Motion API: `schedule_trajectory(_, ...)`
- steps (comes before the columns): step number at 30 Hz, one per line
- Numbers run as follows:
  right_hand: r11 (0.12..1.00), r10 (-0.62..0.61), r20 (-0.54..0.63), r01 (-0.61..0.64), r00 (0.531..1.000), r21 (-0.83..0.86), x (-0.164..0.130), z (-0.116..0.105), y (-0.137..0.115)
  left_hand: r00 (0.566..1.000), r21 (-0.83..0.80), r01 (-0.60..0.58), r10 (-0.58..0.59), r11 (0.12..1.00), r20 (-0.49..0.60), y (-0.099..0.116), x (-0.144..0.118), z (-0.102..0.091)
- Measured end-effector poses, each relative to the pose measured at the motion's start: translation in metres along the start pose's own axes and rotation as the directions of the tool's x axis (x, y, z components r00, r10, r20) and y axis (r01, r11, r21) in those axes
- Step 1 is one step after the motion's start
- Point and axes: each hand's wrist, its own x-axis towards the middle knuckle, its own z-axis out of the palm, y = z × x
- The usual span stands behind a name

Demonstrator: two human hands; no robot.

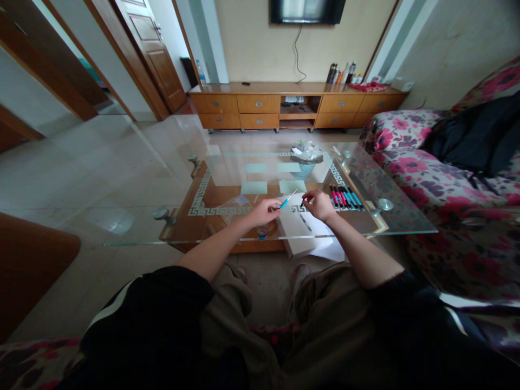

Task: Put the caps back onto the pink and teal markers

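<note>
The blue pen (285, 202) sits pinched in the left hand (266, 210), fingers closed round its barrel, tip pointing far and right over the glass counter (122, 222). The right hand (319, 205) is curled just beside it, fingertips drawn together on something small and dark, perhaps a cap; it is too small to be sure.

From the head view, both hands hover above the white box (296, 234) and the sheet of paper (331, 246), which hang over the near edge of the counter. I'd judge that the weak spot: a nudge from a forearm could tip either off onto the floor. If the small piece slips from the right fingers it could roll on the slick glass and drop off that same near edge, or vanish among the row of markers (345, 197) just right of the hand. An elbow swing right could also scatter those markers.

Open room lies left, where the glass is bare; far side is partly taken by the mesh bin (305, 167). The floral sofa (447, 216) crowds the right end.
</note>
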Motion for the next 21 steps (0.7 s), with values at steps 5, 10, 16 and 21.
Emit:
schedule_trajectory(5,0.959,0.138,-0.083,-0.113,0.987,0.259,0.002,0.001,0.0,1.0,0.023,0.012,-0.013,1.0,0.004,0.0,-0.001,0.0)
schedule_trajectory(10,0.707,0.275,-0.085,-0.142,0.958,0.693,0.006,0.002,-0.008,1.0,0.051,0.02,-0.021,0.998,0.018,-0.002,-0.002,-0.001)
schedule_trajectory(16,0.611,0.341,-0.135,-0.11,0.93,0.784,0.007,-0.002,-0.018,0.999,0.054,0.022,-0.024,0.998,0.031,-0.003,-0.002,-0.001)
schedule_trajectory(21,0.571,0.346,-0.135,-0.094,0.928,0.815,0.006,-0.003,-0.019,0.999,0.032,0.014,-0.016,0.999,0.052,-0.005,-0.002,-0.001)
